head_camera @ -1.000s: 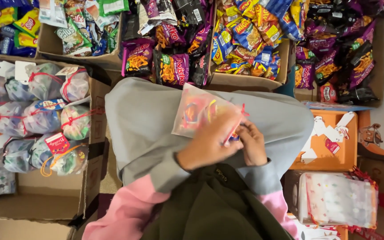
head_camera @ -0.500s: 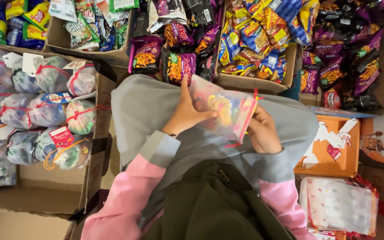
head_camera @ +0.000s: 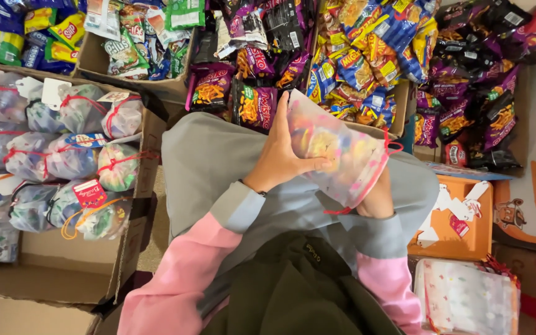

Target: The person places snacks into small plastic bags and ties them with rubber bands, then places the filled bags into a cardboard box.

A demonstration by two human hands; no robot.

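Both hands are on one clear drawstring bag (head_camera: pixel 342 152) of colourful sweets, mid-frame over the lap. Left hand (head_camera: pixel 283 155) has its grip wrapped on the bag's side; right hand (head_camera: pixel 376 198) is underneath, mostly hidden, so can't tell its grip. One cardboard box (head_camera: pixel 63 273) of tied bags sits left.

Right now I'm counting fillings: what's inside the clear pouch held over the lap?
Through the clear pouch show small colourful pieces, yellow, pink and blue; their kind is too blurred to tell. The left hand covers its near side, and the right hand sits mostly hidden beneath it.
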